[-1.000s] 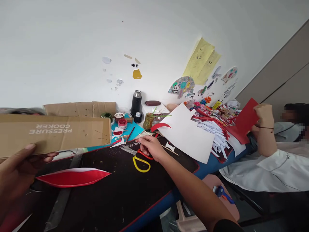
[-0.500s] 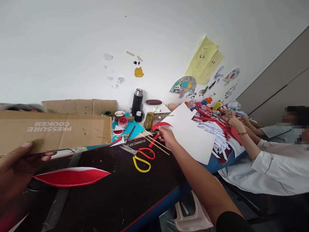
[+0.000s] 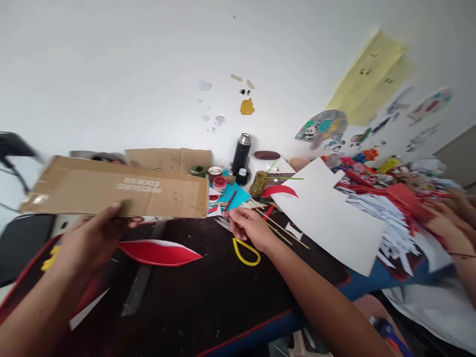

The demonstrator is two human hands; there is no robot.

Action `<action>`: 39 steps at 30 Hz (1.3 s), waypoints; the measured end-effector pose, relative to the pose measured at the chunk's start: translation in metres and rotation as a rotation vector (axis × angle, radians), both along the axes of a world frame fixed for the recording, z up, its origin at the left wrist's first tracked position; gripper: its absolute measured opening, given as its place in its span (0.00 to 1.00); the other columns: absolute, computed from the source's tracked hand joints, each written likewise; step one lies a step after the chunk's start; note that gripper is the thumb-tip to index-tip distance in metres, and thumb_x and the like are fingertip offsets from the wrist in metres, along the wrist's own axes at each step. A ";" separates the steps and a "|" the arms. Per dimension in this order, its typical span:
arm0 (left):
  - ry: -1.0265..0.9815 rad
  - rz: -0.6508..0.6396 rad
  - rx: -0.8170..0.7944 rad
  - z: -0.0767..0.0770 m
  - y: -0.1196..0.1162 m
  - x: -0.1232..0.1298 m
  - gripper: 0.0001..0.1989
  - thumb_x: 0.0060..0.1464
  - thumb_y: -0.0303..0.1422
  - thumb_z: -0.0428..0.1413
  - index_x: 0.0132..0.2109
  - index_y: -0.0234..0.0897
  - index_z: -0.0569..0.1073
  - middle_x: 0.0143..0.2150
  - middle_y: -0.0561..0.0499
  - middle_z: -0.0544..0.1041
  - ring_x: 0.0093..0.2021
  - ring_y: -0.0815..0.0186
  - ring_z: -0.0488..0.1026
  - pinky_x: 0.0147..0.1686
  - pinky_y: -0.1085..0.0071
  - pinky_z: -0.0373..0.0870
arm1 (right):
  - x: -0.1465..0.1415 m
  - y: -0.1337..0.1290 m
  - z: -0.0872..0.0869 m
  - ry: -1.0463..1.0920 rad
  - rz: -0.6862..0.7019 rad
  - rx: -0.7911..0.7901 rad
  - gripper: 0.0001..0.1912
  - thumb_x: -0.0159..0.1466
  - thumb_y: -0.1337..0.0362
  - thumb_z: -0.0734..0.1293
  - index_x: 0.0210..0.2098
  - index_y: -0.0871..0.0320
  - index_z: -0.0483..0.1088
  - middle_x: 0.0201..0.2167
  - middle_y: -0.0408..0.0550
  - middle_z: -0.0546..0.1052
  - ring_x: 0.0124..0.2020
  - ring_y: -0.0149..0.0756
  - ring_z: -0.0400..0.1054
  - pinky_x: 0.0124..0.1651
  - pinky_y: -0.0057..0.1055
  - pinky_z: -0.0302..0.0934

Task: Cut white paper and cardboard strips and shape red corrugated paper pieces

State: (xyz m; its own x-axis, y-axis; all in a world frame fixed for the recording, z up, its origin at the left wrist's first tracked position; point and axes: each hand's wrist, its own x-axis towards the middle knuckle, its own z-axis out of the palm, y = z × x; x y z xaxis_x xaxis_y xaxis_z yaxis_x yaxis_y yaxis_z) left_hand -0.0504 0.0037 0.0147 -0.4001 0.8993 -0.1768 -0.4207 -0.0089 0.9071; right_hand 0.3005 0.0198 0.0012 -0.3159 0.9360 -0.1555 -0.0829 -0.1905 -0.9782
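Observation:
My left hand (image 3: 98,228) grips the lower edge of a long cardboard piece (image 3: 85,186) printed "PRESSURE COOKER", thumb in front and fingers behind. The cardboard is held up over the left of the dark mat. My right hand (image 3: 247,225) is closed, fingers curled, over the scissors (image 3: 246,262). Only the yellow handle loop and part of the blades show; what those fingers hold, if anything, is hidden. A red paper crescent (image 3: 280,190) lies by the edge of a white sheet (image 3: 323,218). Below the cardboard rests a red, white-edged folded paper shape (image 3: 159,253).
Thin wooden sticks (image 3: 284,230) lie right of my right hand. Paint jars (image 3: 219,184), a black flask (image 3: 241,153) and a glass jar (image 3: 257,186) stand along the wall. White paper strips (image 3: 390,228) are heaped at right, beside another person's hands (image 3: 446,223).
My right hand has left the red crescent and come down left over the scissors. My view has turned left, showing more of the cardboard, which my left hand still holds.

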 end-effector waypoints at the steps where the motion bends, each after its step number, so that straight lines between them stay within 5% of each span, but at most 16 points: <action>1: -0.044 -0.022 0.032 0.001 -0.001 0.003 0.07 0.47 0.26 0.69 0.34 0.34 0.79 0.24 0.50 0.83 0.24 0.62 0.82 0.31 0.73 0.84 | -0.011 0.002 0.003 0.020 0.013 0.011 0.26 0.63 0.40 0.74 0.40 0.58 0.78 0.25 0.41 0.74 0.18 0.26 0.63 0.18 0.23 0.46; 7: -0.016 -0.022 0.079 0.009 -0.005 0.006 0.08 0.45 0.30 0.71 0.30 0.31 0.81 0.24 0.44 0.82 0.23 0.60 0.81 0.25 0.71 0.81 | -0.065 0.030 0.011 0.079 0.003 0.066 0.31 0.62 0.35 0.72 0.45 0.57 0.77 0.33 0.43 0.75 0.21 0.28 0.68 0.18 0.23 0.51; 12: 0.026 -0.058 0.150 0.011 -0.009 0.004 0.17 0.42 0.38 0.77 0.34 0.32 0.82 0.27 0.45 0.83 0.26 0.58 0.82 0.26 0.70 0.80 | -0.085 0.039 0.002 0.136 -0.167 0.099 0.34 0.57 0.32 0.74 0.41 0.57 0.75 0.30 0.40 0.71 0.18 0.23 0.58 0.17 0.22 0.46; 23: 0.132 -0.259 0.063 0.014 -0.018 0.018 0.25 0.40 0.49 0.77 0.28 0.29 0.83 0.24 0.39 0.83 0.24 0.60 0.80 0.30 0.68 0.80 | -0.072 0.028 -0.011 0.020 -0.116 0.109 0.35 0.53 0.29 0.75 0.33 0.56 0.71 0.23 0.39 0.69 0.20 0.30 0.60 0.18 0.26 0.53; 32: 0.107 -0.046 0.174 0.016 -0.010 0.007 0.25 0.36 0.48 0.78 0.33 0.32 0.82 0.26 0.47 0.82 0.21 0.65 0.76 0.20 0.73 0.73 | -0.066 0.036 -0.017 0.014 -0.094 0.148 0.35 0.53 0.30 0.75 0.36 0.57 0.74 0.25 0.41 0.71 0.23 0.33 0.63 0.21 0.27 0.56; 39: 0.122 -0.029 0.188 0.014 -0.008 0.002 0.22 0.39 0.45 0.76 0.27 0.31 0.80 0.20 0.45 0.77 0.19 0.64 0.74 0.20 0.72 0.73 | -0.064 0.036 -0.020 -0.056 -0.076 0.203 0.33 0.57 0.32 0.74 0.34 0.58 0.73 0.24 0.41 0.71 0.21 0.31 0.62 0.20 0.27 0.56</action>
